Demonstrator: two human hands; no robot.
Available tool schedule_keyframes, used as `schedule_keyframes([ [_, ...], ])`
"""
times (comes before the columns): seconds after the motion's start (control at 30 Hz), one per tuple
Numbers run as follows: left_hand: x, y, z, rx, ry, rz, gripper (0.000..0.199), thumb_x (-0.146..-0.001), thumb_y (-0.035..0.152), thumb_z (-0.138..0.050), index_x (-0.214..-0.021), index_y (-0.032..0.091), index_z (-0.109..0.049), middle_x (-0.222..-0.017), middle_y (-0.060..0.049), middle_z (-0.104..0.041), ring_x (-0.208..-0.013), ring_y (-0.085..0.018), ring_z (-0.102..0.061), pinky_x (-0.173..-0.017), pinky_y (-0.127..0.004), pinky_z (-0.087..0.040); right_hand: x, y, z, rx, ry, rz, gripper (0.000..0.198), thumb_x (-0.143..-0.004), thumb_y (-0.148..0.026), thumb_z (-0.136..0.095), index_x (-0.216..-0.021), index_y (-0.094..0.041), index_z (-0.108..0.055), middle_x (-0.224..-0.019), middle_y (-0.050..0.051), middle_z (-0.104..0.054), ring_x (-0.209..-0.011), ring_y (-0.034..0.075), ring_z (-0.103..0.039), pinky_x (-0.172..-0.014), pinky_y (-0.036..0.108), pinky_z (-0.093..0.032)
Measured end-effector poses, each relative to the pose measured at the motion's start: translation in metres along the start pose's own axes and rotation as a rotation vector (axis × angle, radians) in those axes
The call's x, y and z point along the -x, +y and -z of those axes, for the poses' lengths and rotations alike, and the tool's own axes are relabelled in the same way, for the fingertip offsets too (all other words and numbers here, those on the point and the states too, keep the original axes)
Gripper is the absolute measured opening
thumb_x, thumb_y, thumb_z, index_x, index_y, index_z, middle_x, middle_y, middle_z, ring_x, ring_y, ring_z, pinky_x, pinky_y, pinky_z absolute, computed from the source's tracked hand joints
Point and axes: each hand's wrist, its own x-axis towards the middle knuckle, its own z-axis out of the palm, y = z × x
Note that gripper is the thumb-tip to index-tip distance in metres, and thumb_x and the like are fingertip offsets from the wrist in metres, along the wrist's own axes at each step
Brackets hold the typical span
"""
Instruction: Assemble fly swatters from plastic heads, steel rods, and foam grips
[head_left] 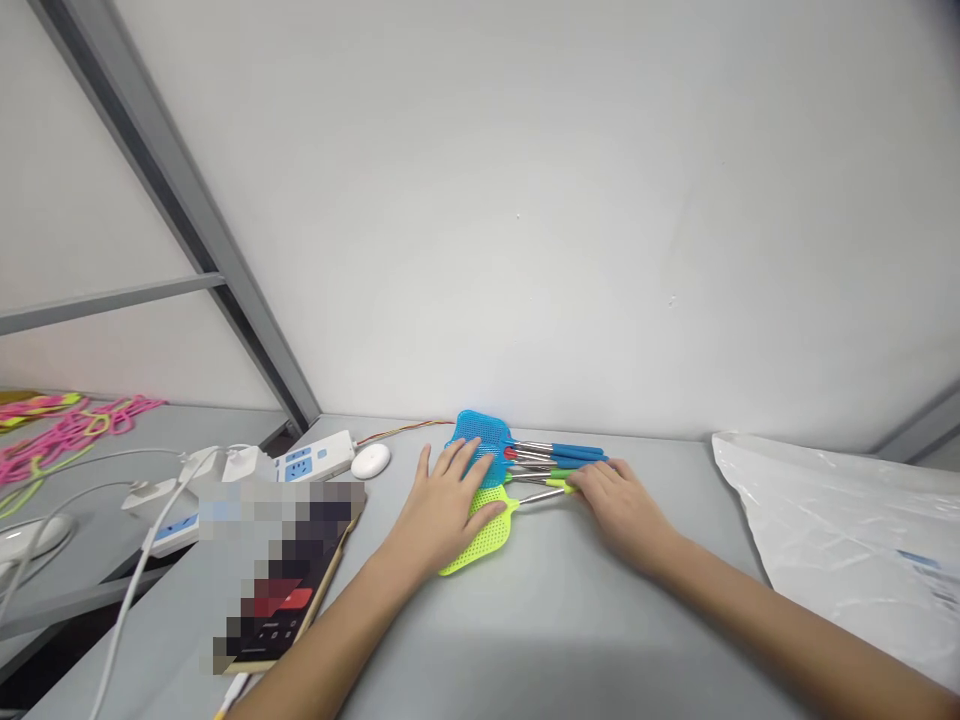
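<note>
Several fly swatters lie in a row near the wall, their heads to the left and handles to the right. The blue fly swatter (484,430) is at the back, and a yellow-green fly swatter (487,535) is nearest me. My left hand (448,500) rests on the swatter heads with its fingers spread. My right hand (619,505) has its fingers closed round the handle end of the yellow-green swatter, whose metal shaft shows between both hands. Blue handles (577,453) lie just behind my right hand. Its fingertips are partly hidden.
At left are a power strip (319,458) with plugs, a round white object (370,460), a partly blurred tablet-like device (300,590) and a white cable (142,560). Pink cords (82,435) lie far left. A white plastic bag (840,540) lies right. The wall (525,250) rises behind.
</note>
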Motion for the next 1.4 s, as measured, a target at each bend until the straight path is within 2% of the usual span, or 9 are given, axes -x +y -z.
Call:
schedule_keyframes([
  [0.17,0.005,-0.015,-0.009,-0.019,-0.053,0.053,0.047,-0.092,0.052,-0.037,-0.13,0.026,-0.049,-0.142,-0.009,-0.046,-0.133,-0.031,-0.033,-0.107,-0.059,-0.024,0.022,-0.008,0.013,-0.094,-0.059,0.005,0.015,-0.098,-0.018,-0.037,-0.102,-0.019,-0.052,-0.084,0.004,-0.062,-0.074,0.017,-0.054,-0.071,0.031,-0.036],
  [0.4,0.002,-0.016,-0.012,-0.11,0.017,0.077,0.047,-0.087,0.042,-0.054,-0.13,0.024,-0.049,-0.142,-0.013,-0.045,-0.132,-0.035,-0.033,-0.106,-0.065,-0.018,0.035,-0.013,0.014,-0.205,-0.185,0.135,0.018,-0.097,-0.021,-0.042,-0.111,-0.019,-0.053,-0.088,0.005,-0.063,-0.077,0.017,-0.055,-0.068,0.03,-0.038],
  [0.53,0.002,-0.002,-0.004,-0.043,0.031,0.037,0.042,-0.089,0.043,-0.05,-0.127,0.025,-0.052,-0.14,-0.011,-0.047,-0.131,-0.033,-0.035,-0.106,-0.064,-0.02,0.038,-0.01,0.01,-0.255,-0.197,0.098,0.019,-0.096,-0.021,-0.044,-0.112,-0.02,-0.054,-0.088,0.005,-0.062,-0.079,0.017,-0.056,-0.069,0.03,-0.04],
  [0.77,0.007,0.046,0.007,0.209,-0.024,-0.179,0.034,-0.091,0.046,-0.047,-0.115,0.026,-0.059,-0.131,-0.006,-0.055,-0.126,-0.028,-0.039,-0.107,-0.054,-0.025,0.041,-0.009,0.007,-0.28,-0.141,0.037,0.017,-0.094,-0.022,-0.046,-0.109,-0.021,-0.055,-0.086,0.004,-0.062,-0.075,0.016,-0.056,-0.064,0.028,-0.04],
  [0.93,0.007,0.059,0.004,0.27,-0.121,-0.25,0.019,-0.092,0.037,-0.048,-0.088,0.022,-0.061,-0.101,-0.002,-0.065,-0.105,-0.021,-0.053,-0.11,-0.053,-0.015,0.042,-0.015,0.01,-0.28,-0.116,0.05,0.018,-0.094,-0.02,-0.047,-0.11,-0.021,-0.054,-0.087,0.004,-0.063,-0.076,0.017,-0.056,-0.066,0.029,-0.04],
  [1.03,0.005,0.057,0.006,0.233,-0.192,-0.223,0.02,-0.091,0.032,-0.047,-0.079,0.02,-0.056,-0.083,-0.001,-0.064,-0.088,-0.018,-0.055,-0.103,-0.047,-0.028,0.042,-0.018,0.011,-0.307,-0.115,0.028,0.017,-0.094,-0.02,-0.046,-0.109,-0.021,-0.054,-0.087,0.004,-0.063,-0.076,0.016,-0.056,-0.065,0.028,-0.04],
  [1.13,0.005,0.055,0.013,0.199,-0.246,-0.212,0.021,-0.091,0.033,-0.045,-0.078,0.019,-0.054,-0.081,-0.002,-0.063,-0.082,-0.019,-0.055,-0.086,-0.04,-0.039,0.042,-0.018,0.01,-0.323,-0.137,-0.001,0.014,-0.095,-0.024,-0.045,-0.105,-0.021,-0.055,-0.083,0.003,-0.061,-0.072,0.015,-0.055,-0.062,0.026,-0.038],
  [1.23,0.008,0.054,0.021,0.197,-0.275,-0.22,0.022,-0.091,0.033,-0.044,-0.078,0.02,-0.054,-0.079,-0.002,-0.063,-0.081,-0.02,-0.054,-0.078,-0.036,-0.039,0.042,-0.015,0.009,-0.286,-0.143,-0.004,0.015,-0.095,-0.03,-0.047,-0.097,-0.021,-0.057,-0.077,0.002,-0.059,-0.066,0.015,-0.053,-0.059,0.026,-0.036],
  [1.4,0.014,0.053,0.028,0.241,-0.292,-0.218,0.022,-0.092,0.031,-0.043,-0.077,0.02,-0.055,-0.075,-0.002,-0.062,-0.079,-0.019,-0.053,-0.077,-0.033,-0.037,0.042,-0.014,0.008,-0.231,-0.138,0.024,0.019,-0.096,-0.032,-0.045,-0.091,-0.02,-0.058,-0.072,0.001,-0.056,-0.062,0.015,-0.05,-0.057,0.027,-0.033],
])
